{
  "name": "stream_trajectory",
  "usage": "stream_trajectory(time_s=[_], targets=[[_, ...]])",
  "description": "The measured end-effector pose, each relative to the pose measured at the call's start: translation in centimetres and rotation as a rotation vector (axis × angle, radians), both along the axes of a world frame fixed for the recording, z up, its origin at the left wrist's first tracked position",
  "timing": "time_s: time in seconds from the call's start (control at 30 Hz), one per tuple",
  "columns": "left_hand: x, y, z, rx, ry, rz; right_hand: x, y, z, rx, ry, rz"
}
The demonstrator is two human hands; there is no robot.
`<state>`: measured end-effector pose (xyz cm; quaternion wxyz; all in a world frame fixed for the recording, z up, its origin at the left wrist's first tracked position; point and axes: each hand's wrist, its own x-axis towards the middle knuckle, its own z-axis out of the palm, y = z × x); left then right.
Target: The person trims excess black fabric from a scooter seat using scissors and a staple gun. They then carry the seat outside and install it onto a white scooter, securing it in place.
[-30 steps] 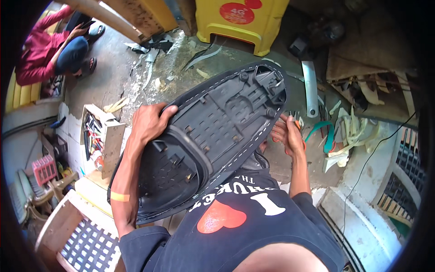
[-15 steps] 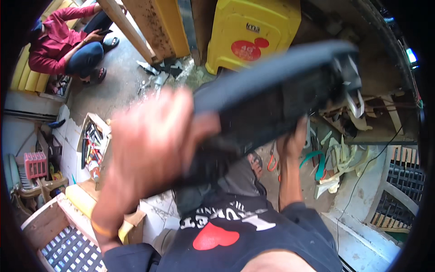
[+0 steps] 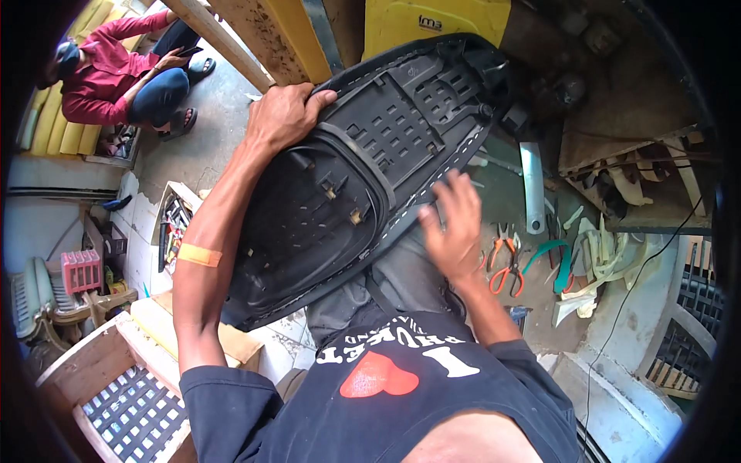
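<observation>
While left hand point(image 3: 284, 117) grips seat point(image 3: 370, 181), pliers point(image 3: 503, 234) lie on grey floor point(image 3: 539, 322).

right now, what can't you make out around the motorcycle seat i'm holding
Motorcycle seat: upper side, head view, hidden by its own underside.
Left hand: most of the fingers, head view, hidden behind the seat's rim.
Right hand: contact with the seat, head view, unclear through slight blur.
Yellow plastic stool: head view, cut off by top edge, lower part behind seat.

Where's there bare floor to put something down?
The floor between the other person's sandals, the wooden beam and the tool box looks mostly bare. Right of the right hand it's crowded: orange-handled tools, a green strip and off-white scraps.
</observation>
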<state>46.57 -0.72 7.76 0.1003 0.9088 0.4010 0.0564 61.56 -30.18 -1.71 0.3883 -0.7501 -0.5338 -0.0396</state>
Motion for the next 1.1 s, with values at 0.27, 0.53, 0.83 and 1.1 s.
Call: stream_trajectory(time_s=[0.27, 0.53, 0.83, 1.1], targets=[[0.4, 0.4, 0.0, -0.014, -0.017, 0.025, -8.3, -1.6, 0.8, -0.084, 0.009, 0.190], [0.2, 0.4, -0.4, -0.047, -0.029, 0.030, -9.5, -0.9, 0.5, -0.074, 0.014, 0.239], [0.0, 0.6, -0.5, -0.114, 0.001, 0.036, -2.0, -7.7, -0.5, -0.169, 0.233, 0.013], [-0.6, 3.7, -1.4, -0.454, 0.101, -0.060, 8.5, -24.7, -16.0, -0.935, 0.459, -0.775]])
